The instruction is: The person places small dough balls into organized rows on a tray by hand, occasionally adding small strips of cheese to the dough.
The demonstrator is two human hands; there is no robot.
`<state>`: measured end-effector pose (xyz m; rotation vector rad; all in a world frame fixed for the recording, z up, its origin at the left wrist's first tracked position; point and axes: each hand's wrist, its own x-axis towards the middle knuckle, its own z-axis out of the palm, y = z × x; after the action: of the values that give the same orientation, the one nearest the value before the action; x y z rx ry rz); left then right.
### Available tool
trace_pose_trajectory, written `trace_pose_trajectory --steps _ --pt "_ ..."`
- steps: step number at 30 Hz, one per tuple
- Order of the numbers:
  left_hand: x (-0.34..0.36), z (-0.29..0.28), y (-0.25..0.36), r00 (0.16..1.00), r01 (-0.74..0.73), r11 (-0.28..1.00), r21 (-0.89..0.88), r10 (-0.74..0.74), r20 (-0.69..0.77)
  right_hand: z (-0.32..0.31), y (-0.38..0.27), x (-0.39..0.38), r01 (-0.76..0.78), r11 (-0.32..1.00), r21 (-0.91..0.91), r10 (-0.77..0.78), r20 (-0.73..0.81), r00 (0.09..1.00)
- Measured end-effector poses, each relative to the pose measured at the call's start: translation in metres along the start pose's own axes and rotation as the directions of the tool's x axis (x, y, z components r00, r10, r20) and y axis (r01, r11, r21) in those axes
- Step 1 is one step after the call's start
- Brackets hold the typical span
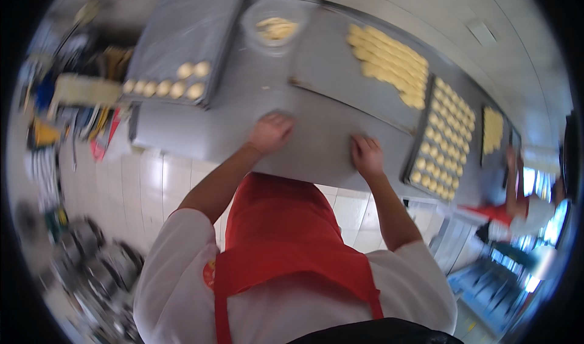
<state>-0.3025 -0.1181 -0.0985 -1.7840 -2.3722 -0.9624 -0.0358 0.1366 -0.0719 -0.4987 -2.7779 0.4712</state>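
Note:
My left hand (273,131) is on the steel worktable (255,88) with its fingers curled downward, slightly blurred. My right hand (366,154) is also on the steel near the front edge, fingers curled, apart from the left. What is under either hand, if anything, is hidden. Ahead lie a tray with a dense group of pale dough pieces (389,64) and, to its right, a tray with rows of round dough balls (444,137). A clear bowl (274,27) holds dough scraps. At the left, a plastic-lined tray (176,34) carries several dough balls (194,90).
Another person (526,213) in a red apron works at the table's far right, by a smaller tray of dough (491,131). Tools and containers (85,100) crowd the left side. Metal pots (103,265) stand at lower left, a blue crate (486,289) at lower right.

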Motion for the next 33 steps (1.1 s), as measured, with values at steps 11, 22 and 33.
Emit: trace_pose_trajectory --steps 11,22,33 --pt "0.017 -0.18 0.005 0.854 0.398 0.788 -0.47 -0.505 -0.124 -0.049 -0.151 0.134 -0.105 0.868 0.485 0.062 0.103 0.993" --pt "0.077 -0.28 -0.228 0.961 0.271 0.959 -0.085 -0.265 0.078 0.065 -0.328 0.354 0.12 0.917 0.381 -0.172 0.105 0.979" --pt "0.09 -0.277 -0.262 0.913 0.241 0.953 -0.185 -0.159 0.376 0.077 -0.33 0.356 0.169 0.983 0.078 -0.18 0.167 0.969"
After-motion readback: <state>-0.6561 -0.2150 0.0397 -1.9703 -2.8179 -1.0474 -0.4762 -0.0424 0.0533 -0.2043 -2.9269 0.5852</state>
